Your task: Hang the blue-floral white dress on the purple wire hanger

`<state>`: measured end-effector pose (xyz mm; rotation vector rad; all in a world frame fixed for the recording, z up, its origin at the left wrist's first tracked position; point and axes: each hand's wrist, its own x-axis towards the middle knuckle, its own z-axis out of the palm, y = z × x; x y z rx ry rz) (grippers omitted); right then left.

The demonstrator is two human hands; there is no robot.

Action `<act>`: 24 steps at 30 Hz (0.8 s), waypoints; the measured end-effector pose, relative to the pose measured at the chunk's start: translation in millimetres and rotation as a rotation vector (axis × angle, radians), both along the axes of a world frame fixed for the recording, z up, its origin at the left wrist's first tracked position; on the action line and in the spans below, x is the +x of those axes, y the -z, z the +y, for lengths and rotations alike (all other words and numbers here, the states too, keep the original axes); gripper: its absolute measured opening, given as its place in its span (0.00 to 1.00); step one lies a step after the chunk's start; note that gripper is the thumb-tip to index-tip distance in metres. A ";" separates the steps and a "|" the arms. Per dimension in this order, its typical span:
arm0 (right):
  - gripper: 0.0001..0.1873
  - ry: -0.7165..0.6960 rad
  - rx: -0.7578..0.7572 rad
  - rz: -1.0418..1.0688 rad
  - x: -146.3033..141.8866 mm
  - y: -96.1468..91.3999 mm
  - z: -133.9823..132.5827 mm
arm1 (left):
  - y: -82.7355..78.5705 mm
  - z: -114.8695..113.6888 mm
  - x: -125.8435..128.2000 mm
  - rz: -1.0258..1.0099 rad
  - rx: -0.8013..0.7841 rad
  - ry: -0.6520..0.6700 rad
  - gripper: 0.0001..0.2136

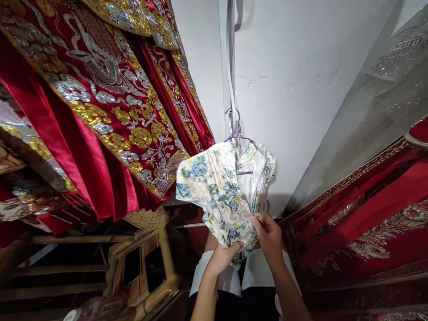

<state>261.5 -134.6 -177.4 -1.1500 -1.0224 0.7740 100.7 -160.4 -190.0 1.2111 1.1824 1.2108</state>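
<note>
A short-sleeved garment [220, 191], cream with blue and yellow flowers, hangs on a thin purple hanger [238, 127] in front of me. Its lower end is bunched, so whether it is a top or a dress does not show. My left hand [225, 257] grips the gathered lower part, thumb on top and fingers hidden behind the cloth. Just right of it, my right hand [267, 231] pinches the edge of the garment's opening between thumb and fingertips. Anything small in that pinch cannot be made out. The opening gapes above, showing a pale lining.
A white strap [230, 67] runs down the white wall [284, 49] to the hanger. Red gowns with gold and silver embroidery [133, 111] crowd the left. More red beaded cloth [368, 223] fills the right. A wooden chair [160, 249] stands low left, beside my legs.
</note>
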 end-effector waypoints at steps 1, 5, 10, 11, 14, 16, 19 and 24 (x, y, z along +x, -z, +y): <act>0.15 0.014 0.016 -0.013 0.4 0.2 -0.9 | 0.5 -0.5 1.5 -0.020 -0.027 0.037 0.20; 0.11 0.077 0.092 -0.037 0.9 -4.1 -6.9 | 13.0 0.4 5.4 -0.087 -0.093 0.006 0.21; 0.06 0.116 0.218 -0.079 0.2 -13.9 -15.0 | 26.2 4.9 -10.6 -0.074 0.148 -0.678 0.24; 0.06 0.105 0.237 -0.092 -0.7 -15.3 -16.4 | 24.0 5.0 -14.6 -0.035 0.248 -0.777 0.24; 0.05 0.066 0.278 -0.129 -5.1 -20.3 -20.4 | 9.6 2.8 -15.7 0.107 0.515 -0.804 0.18; 0.05 0.023 0.307 -0.172 -8.6 -25.4 -23.2 | -1.6 0.8 -5.0 0.181 0.542 -0.580 0.15; 0.06 -0.048 0.358 -0.246 -11.0 -34.1 -26.0 | -15.4 0.4 18.3 0.237 0.464 -0.211 0.09; 0.08 -0.136 0.443 -0.378 -4.5 -46.2 -15.6 | -27.2 3.3 34.3 0.164 0.444 -0.046 0.10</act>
